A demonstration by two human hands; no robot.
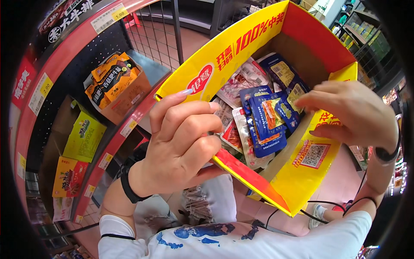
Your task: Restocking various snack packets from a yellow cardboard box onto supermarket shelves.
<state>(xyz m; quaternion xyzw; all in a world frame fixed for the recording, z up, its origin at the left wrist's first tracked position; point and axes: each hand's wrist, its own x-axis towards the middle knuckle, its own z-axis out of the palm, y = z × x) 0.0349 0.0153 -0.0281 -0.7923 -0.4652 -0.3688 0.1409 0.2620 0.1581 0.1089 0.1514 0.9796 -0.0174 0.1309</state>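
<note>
A yellow cardboard box (184, 81) with a red lining is tilted in front of me. My left hand (186, 142) grips its near rim, fingers curled over the edge. Inside lie several snack packets: blue ones (266, 113), white and red ones (247, 79), and a dark blue one (283, 73) towards the back. My right hand (349, 113) is over the box's right side, slightly blurred, its fingers bent and apart above the blue packets. Whether its fingertips touch a packet is hard to tell.
On the left, red-edged store shelves (129, 116) with price tags hold a carton of orange packets (113, 77), a green snack box (84, 136) and an orange-red box (69, 176). A wire mesh rack (158, 35) stands behind. Another person's shoe (315, 220) shows at lower right.
</note>
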